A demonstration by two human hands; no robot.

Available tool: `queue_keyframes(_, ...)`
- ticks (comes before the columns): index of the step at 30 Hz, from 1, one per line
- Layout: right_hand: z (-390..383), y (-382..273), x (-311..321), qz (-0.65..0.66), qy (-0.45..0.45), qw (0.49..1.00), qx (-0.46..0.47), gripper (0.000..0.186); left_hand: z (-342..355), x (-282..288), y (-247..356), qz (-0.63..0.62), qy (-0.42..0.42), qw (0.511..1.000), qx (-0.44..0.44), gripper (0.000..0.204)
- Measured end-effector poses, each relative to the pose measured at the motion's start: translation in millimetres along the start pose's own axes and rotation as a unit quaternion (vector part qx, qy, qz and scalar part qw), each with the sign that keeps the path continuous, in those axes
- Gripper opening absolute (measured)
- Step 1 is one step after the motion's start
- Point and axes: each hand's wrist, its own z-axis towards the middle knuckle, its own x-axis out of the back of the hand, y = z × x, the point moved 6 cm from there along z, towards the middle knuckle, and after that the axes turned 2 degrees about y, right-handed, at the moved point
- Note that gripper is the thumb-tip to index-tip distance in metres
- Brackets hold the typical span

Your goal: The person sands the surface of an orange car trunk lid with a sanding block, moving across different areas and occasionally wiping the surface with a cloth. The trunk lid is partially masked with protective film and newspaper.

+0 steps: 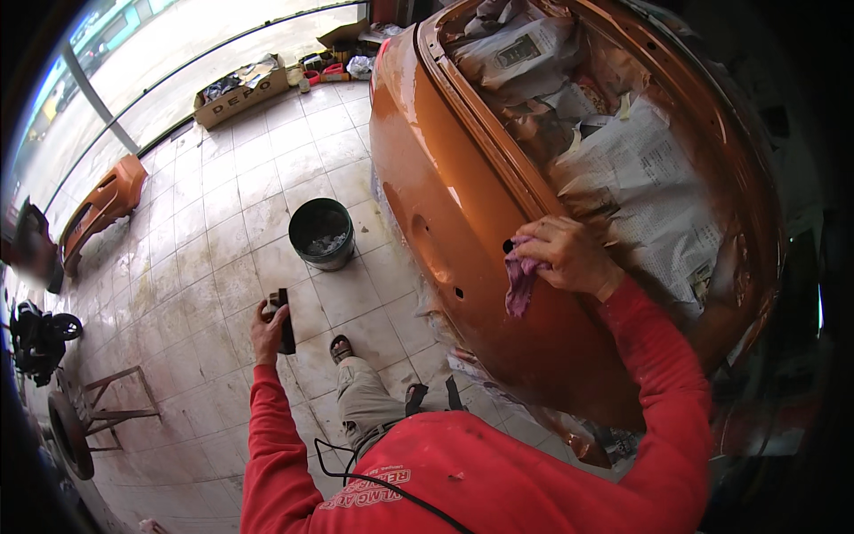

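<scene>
On my right stands an orange car body (pixel 569 356), its door area covered with newspaper and plastic masking (pixel 649 165). My right hand (pixel 569 255) is closed on a crumpled purple cloth (pixel 521 287) at the body's upper edge, with part of the cloth hanging over the painted panel. Something small and black shows by the fingers, too small to name. Lower and to the left, well away from the car, my left hand (pixel 266 335) grips a dark, block-shaped object (pixel 287 333) from the side. Its exact kind cannot be made out.
A dark bucket (pixel 329 262) stands on the tiled floor (pixel 258 222) between my left hand and the car. Farther off are a cardboard box (pixel 236 107) and an orange bumper (pixel 111 196). At left are a person (pixel 36 249), a tyre (pixel 69 436) and a metal stand (pixel 124 415).
</scene>
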Motion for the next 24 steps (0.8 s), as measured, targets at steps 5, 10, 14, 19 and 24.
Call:
queue_keyframes(5, 81.3, 81.4, 17.5, -0.084, 0.156, 0.984, 0.006, 0.034, -110.6, -161.1, 254.6, -0.099, -0.124, 0.929, -0.335, 0.081)
queue_keyframes(10, 129.0, 135.4, -20.1, -0.147, 0.177, 0.957, -0.175, 0.039, -199.6, -234.8, 364.6, -0.125, -0.056, 0.891, -0.432, 0.078)
queue_keyframes(14, 128.8, 126.6, -23.4, -0.190, 0.163, 0.948, -0.198, 0.053, -223.5, -255.7, 355.8, -0.119, -0.012, 0.899, -0.422, 0.069)
queue_keyframes(19, 150.6, 143.9, -37.0, -0.166, 0.203, 0.934, -0.243, 0.038, -86.0, -252.3, 397.7, -0.137, 0.012, 0.931, -0.338, 0.056)
queue_keyframes(24, 137.7, 153.7, -36.3, -0.195, 0.190, 0.928, -0.254, 0.028, -215.3, -257.3, 377.0, -0.104, 0.017, 0.892, -0.440, 0.072)
